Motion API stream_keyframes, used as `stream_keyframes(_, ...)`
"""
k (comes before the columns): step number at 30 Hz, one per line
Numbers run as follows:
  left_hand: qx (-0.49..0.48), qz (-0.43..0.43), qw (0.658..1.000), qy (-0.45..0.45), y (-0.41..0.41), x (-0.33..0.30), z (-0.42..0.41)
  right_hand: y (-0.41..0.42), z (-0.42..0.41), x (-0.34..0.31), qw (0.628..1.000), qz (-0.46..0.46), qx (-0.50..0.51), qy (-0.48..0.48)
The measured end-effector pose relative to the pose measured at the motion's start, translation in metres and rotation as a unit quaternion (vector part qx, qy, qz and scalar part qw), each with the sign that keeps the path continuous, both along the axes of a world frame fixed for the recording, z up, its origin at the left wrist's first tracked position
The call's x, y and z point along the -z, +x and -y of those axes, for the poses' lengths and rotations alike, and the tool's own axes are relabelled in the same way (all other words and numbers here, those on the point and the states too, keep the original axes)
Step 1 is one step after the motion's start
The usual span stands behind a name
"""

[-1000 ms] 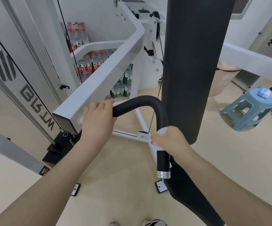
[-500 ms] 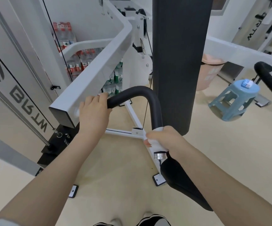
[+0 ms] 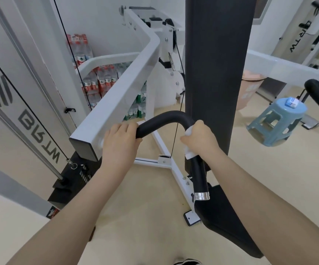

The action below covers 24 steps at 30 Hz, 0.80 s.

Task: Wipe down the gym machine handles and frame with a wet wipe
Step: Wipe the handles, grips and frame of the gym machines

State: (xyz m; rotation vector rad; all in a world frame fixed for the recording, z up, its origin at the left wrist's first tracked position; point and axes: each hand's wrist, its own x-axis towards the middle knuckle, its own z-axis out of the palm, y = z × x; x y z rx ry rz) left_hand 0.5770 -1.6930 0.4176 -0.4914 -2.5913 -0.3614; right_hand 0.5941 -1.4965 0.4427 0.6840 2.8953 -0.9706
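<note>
Frame arm, white square tube, runs from about 8 o'clock up toward 12 o'clock on the left side of the view. Left hand sits at its near end, fingers curled over the root of the black handle, steadying it. Handle arches rightward, then drops toward 5 o'clock to a chrome end cap. Right hand, just past the bend, is closed round the handle with the wet wipe bunched under the palm; white wipe shows above and below the fist.

Step in hand, by my reading: wiping the foam grip, upper part of the downward leg.

Next move would call for sliding the wrapped wipe along the grip with steady squeeze, left hand bracing, then shifting to the white frame arm. Blue stool stands at 3 o'clock, well apart.
</note>
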Motion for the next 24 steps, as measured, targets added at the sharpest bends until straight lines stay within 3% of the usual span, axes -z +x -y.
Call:
stream_keyframes(4, 0.028, -0.003, 1.000, 0.014, -0.005, 0.000, 0.006, -0.028, 0.009, -0.011, 0.975, 0.004, -0.075, 0.210)
stream_keyframes(7, 0.060, 0.011, 0.998, 0.032, -0.007, -0.001, 0.016, -0.042, 0.026, -0.020, 0.889, -0.044, -0.212, 0.405)
stream_keyframes(10, 0.075, 0.015, 0.996, 0.042, -0.007, 0.000, 0.023, -0.045, 0.046, -0.018, 0.819, -0.090, -0.334, 0.457)
stream_keyframes(12, 0.063, 0.006, 0.997, 0.050, -0.006, 0.002, 0.024, -0.042, 0.062, -0.001, 0.764, -0.169, -0.397, 0.481)
stream_keyframes(13, 0.052, 0.000, 0.997, 0.055, -0.005, 0.002, 0.024, -0.038, 0.070, 0.006, 0.754, -0.189, -0.422, 0.467)
stream_keyframes(15, 0.034, -0.015, 0.998, 0.052, -0.003, 0.003, 0.025, -0.037, 0.074, 0.013, 0.742, -0.226, -0.466, 0.426)
stream_keyframes(17, 0.023, -0.027, 0.999, 0.032, -0.001, 0.004, 0.025, -0.039, 0.057, 0.009, 0.736, -0.232, -0.457, 0.442)
stream_keyframes(21, 0.023, -0.030, 0.999, 0.027, 0.000, 0.002, 0.024, -0.035, 0.037, 0.012, 0.783, -0.196, -0.346, 0.479)
stream_keyframes(24, 0.028, -0.037, 0.999, 0.024, 0.000, 0.000, 0.025, -0.021, 0.064, 0.023, 0.777, -0.165, -0.435, 0.423)
